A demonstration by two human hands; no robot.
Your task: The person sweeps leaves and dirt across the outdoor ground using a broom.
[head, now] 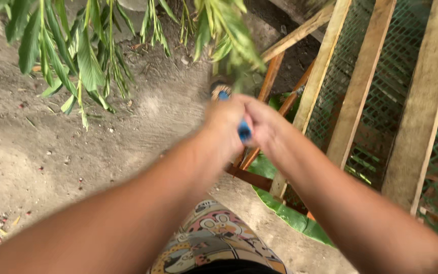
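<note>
both hands, the left hand (225, 127) and the right hand (265, 124), are closed tight around a blue handle (244, 131) held out in front, over the dirt ground (36, 152), beside a wooden frame (361, 86) with green mesh (389, 76).

One view only — a head-worn camera looking steeply down along both forearms, close enough that they fill the lower frame. It faces forward over bare dirt ground (51, 152); beyond the grip hang green leaves (87, 56), right of it stands a wooden frame (361, 86) with green mesh.
</note>
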